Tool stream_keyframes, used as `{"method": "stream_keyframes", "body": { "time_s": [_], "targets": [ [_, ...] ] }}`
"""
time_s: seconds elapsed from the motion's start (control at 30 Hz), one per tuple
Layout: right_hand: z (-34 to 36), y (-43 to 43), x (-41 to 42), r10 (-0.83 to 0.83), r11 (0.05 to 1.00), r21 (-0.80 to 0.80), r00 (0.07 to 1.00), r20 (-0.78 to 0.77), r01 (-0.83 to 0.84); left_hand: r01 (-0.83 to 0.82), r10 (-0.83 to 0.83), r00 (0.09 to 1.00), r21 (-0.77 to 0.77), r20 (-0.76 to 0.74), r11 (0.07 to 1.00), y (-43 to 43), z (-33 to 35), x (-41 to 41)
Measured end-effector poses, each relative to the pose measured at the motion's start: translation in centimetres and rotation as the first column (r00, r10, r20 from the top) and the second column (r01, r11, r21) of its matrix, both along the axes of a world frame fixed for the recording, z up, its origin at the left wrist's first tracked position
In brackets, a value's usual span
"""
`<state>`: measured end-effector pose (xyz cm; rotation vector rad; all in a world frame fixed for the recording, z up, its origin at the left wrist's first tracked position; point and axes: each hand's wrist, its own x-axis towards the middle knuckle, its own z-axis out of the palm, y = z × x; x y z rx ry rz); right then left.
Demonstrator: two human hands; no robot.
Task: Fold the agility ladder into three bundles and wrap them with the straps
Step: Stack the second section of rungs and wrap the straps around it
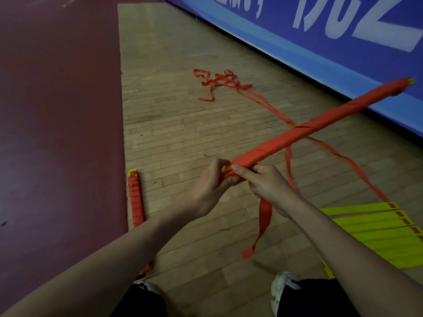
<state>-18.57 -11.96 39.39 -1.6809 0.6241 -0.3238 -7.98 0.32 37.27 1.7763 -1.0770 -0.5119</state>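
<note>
A long bundle of yellow rungs wrapped in red strap (320,117) is held above the floor, pointing up to the right. My left hand (210,188) grips its near end, where a bit of yellow shows. My right hand (263,181) pinches the strap at that same end. A loose red strap tail (263,220) hangs down below my right hand. A second wrapped bundle (136,200) lies on the floor at the left. A stack of unwrapped yellow rungs (375,232) lies on the floor at the right, with red straps trailing from it.
A tangle of loose red strap (219,82) lies on the wooden floor (171,133) further away. A dark red floor area (57,110) runs along the left. A blue banner wall (320,37) slants across the upper right. My shoes (283,287) show at the bottom.
</note>
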Motion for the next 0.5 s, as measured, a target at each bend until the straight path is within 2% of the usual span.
{"method": "stream_keyframes", "body": {
  "time_s": [0.1, 0.17, 0.23, 0.33, 0.4, 0.5],
  "targets": [
    [0.5, 0.0, -0.1, 0.038, 0.999, 0.009, 0.999, 0.001, -0.038, 0.006, -0.024, 0.976, -0.082, -0.216, 0.997, -0.1, 0.2, -0.2],
    [0.8, -0.2, -0.2, 0.088, 0.994, -0.058, 0.996, -0.03, -0.09, 0.012, -0.051, 0.947, -0.124, -0.316, 0.992, -0.2, 0.5, -0.4],
    [0.9, -0.3, -0.4, 0.12, 0.975, -0.176, 0.99, -0.08, -0.132, 0.008, -0.056, 0.941, -0.145, -0.335, 0.989, -0.2, 0.9, -0.3],
    [0.6, -0.5, -0.8, 0.032, 0.958, -0.283, 0.999, -0.024, -0.038, -0.045, -0.023, 0.936, -0.184, -0.35, 0.982, -0.2, 1.3, 0.1],
    [0.3, -0.6, -1.0, 0.014, 0.898, -0.44, 1.0, 0.025, -0.002, -0.078, -0.002, 0.926, -0.195, -0.377, 0.978, -0.2, 1.6, 0.1],
    [0.1, -0.6, -1.0, -0.039, 0.758, -0.647, 0.997, 0.073, 0.077, -0.122, 0.025, 0.903, -0.201, -0.429, 0.972, -0.1, 1.9, 0.2]
  ]
}}
